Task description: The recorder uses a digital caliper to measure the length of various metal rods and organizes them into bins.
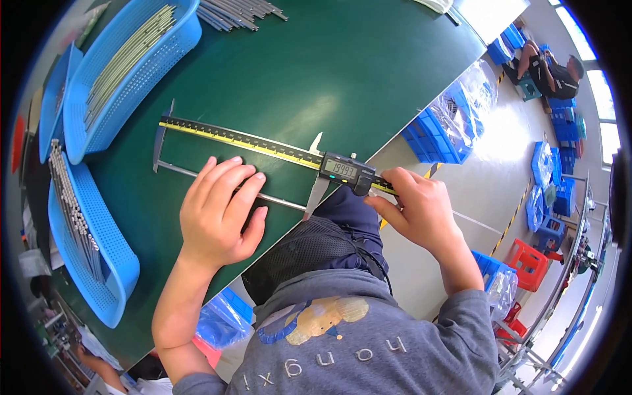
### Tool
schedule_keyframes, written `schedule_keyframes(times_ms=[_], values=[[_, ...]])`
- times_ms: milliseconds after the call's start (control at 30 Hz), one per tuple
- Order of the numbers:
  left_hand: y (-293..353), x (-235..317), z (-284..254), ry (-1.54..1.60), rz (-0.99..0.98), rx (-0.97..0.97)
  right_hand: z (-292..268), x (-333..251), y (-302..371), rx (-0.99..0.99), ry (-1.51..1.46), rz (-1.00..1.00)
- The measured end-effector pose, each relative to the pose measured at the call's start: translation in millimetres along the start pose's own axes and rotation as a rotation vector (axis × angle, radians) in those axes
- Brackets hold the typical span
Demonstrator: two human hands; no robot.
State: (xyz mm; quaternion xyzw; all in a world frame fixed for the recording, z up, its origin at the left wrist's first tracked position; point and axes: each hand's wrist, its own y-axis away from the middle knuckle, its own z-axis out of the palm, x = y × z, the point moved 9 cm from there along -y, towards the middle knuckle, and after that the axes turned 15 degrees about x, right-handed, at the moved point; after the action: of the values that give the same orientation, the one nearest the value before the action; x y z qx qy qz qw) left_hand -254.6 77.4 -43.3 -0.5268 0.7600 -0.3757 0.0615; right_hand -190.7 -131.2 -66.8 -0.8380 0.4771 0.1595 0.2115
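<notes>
A long digital caliper (245,141) with a black and yellow beam lies across the near edge of the green table (316,72). Its jaws are spread wide, with a thin metal rod (284,201) running from one to the other. My left hand (217,217) rests over the middle of the rod, fingers on its far side and thumb on the near side, hiding part of it. At the caliper's right end, past the lit display, my right hand (421,204) pinches the beam beside the slider between thumb and fingers.
Blue perforated baskets (141,82) of thin rods stand at the left, one (112,257) nearer me. Loose grey rods (230,13) lie at the far edge. On the floor to the right are blue crates (431,135), a red stool (528,264) and a seated person (556,76).
</notes>
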Motion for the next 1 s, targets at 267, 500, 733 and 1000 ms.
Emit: schedule_keyframes(times_ms=[267, 500, 733, 1000], values=[[0, -4, 1, 0.012, -0.032, -0.013, -3, -3, -1, 0.023, -0.024, -0.026], [2, -7, 1, 0.010, -0.060, -0.027, -1, -4, -2, 0.026, -0.011, -0.040], [-4, 1, 0, -0.028, 0.032, -0.012, -3, -4, -6, 0.002, 0.030, -0.016], [-60, -33, -98, -0.229, 0.167, 0.379, -3, -11, -30, 0.033, -0.002, -0.095]])
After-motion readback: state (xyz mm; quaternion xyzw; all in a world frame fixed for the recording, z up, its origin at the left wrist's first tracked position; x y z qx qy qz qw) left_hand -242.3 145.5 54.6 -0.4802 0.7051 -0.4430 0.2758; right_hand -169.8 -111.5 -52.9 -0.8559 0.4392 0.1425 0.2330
